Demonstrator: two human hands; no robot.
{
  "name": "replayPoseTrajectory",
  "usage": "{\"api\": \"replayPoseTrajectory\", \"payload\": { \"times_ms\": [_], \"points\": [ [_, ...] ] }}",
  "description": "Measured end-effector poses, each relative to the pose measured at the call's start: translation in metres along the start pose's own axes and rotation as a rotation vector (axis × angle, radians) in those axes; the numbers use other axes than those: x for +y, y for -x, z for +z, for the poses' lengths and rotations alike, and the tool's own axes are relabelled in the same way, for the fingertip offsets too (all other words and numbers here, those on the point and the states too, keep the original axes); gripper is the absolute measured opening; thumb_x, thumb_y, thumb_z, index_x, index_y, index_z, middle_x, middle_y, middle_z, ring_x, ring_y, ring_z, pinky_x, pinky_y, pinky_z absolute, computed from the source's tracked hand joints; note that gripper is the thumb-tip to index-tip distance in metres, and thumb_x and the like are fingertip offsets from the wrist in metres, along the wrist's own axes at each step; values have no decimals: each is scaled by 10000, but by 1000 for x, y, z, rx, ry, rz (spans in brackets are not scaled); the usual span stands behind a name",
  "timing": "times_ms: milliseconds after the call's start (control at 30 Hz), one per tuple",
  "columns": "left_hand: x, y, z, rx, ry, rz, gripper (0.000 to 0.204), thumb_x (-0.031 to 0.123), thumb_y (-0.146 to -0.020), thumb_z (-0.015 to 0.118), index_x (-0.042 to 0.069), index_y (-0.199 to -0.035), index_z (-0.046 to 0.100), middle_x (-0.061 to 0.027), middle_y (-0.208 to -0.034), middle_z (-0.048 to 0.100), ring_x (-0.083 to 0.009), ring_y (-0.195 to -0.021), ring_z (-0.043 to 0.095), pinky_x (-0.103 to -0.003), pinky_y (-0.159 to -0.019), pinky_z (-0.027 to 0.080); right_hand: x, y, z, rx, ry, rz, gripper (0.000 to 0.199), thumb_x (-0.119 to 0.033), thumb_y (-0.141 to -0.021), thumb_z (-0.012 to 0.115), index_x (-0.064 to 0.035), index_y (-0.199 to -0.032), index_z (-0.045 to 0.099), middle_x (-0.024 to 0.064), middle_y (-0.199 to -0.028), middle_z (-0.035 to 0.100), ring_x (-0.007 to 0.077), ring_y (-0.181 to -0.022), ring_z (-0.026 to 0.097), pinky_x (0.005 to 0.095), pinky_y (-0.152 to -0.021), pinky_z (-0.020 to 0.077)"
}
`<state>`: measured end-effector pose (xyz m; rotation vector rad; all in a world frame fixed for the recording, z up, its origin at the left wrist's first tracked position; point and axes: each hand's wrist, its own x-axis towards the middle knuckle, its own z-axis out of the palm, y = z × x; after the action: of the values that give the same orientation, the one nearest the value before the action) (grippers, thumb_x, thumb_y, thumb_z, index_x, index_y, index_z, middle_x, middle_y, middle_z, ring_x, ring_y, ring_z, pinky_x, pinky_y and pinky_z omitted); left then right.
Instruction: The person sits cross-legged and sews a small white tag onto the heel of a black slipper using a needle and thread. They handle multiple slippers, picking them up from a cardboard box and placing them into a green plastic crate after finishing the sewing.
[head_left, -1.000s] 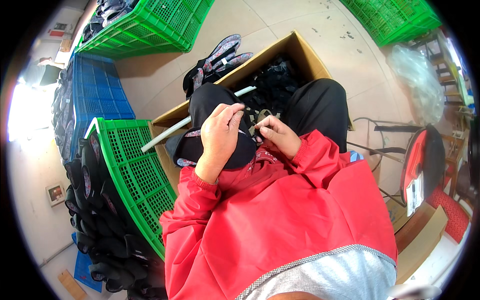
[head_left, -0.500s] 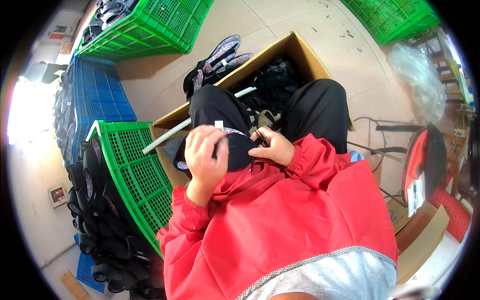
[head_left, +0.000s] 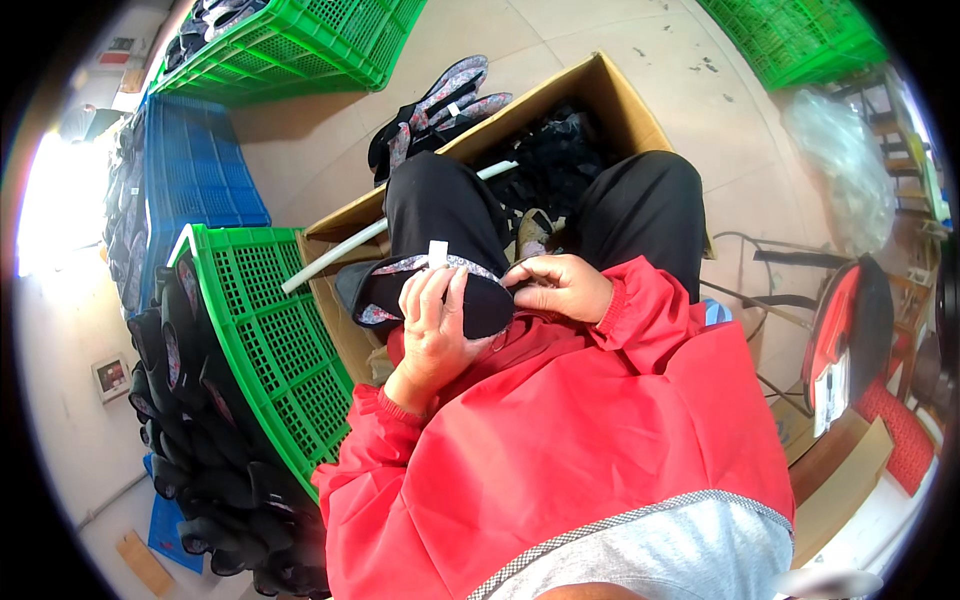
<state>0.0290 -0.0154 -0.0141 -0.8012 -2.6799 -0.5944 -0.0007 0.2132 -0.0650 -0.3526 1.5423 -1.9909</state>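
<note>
A black cloth shoe (head_left: 487, 308) with a floral lining and a small white tag lies across my lap, its toe toward my right hand. My left hand (head_left: 433, 315) grips the shoe over its side, with the fingers bent round its opening. At the toe end my right hand (head_left: 563, 287) is closed in a pinch against the shoe's edge. Something thin and dark shows at those fingertips, too small to name. Between my knees an open cardboard box (head_left: 632, 105) holds a heap of black pieces.
Beyond the box lies a pair of floral-lined shoes (head_left: 440, 112). At left stand a green crate (head_left: 262, 320), a blue crate (head_left: 200, 175) and piled black shoes (head_left: 215, 450). A white rod (head_left: 335, 256) crosses the box. A red-and-black round object (head_left: 850, 315) stands at right.
My left hand has come down from above the shoe and taken hold of it. The fingers of my right hand have closed in at the toe end, and the dark thing they held is now mostly hidden.
</note>
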Motion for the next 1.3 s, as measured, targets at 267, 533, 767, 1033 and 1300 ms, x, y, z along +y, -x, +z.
{"api": "replayPoseTrajectory", "payload": {
  "times_ms": [267,533,767,1033,1300],
  "points": [
    [-2,17,14,107,-86,40,701,297,-620,855,-22,-1177,574,-125,-1216,520,-325,-1171,484,-490,-1012,400,-13,6,-8,-12,166,-74,405,-387,-1035,471,-22,-1187,553,47,-894,573,122,-765,564,258,-760,464],
    [-5,15,16,163,-72,109,604,276,-660,836,56,-1154,566,-145,-1224,533,-344,-1142,523,-511,-981,410,1,1,-1,-88,-53,-76,226,-226,-1007,563,-4,-1038,534,57,-912,590,124,-821,613,271,-761,495],
    [-7,16,16,160,-41,139,541,256,-644,839,141,-1106,583,-153,-1239,527,-357,-1154,522,-516,-972,408,2,-1,0,-63,-49,-52,212,-216,-1006,567,-4,-1014,553,57,-879,605,115,-780,622,263,-723,501],
    [-6,16,17,142,-53,140,469,255,-615,842,141,-1019,633,-138,-1237,528,-348,-1163,521,-514,-980,401,3,-2,1,-46,-17,-41,221,-229,-1003,573,-9,-1010,562,48,-839,622,110,-743,626,261,-694,504],
    [-5,15,15,118,-49,144,452,264,-632,836,144,-1021,639,-136,-1226,538,-346,-1170,521,-511,-993,393,5,-2,-3,-34,68,-60,236,-254,-991,592,-20,-1011,572,43,-808,630,109,-728,641,258,-671,508]
  ]
}}
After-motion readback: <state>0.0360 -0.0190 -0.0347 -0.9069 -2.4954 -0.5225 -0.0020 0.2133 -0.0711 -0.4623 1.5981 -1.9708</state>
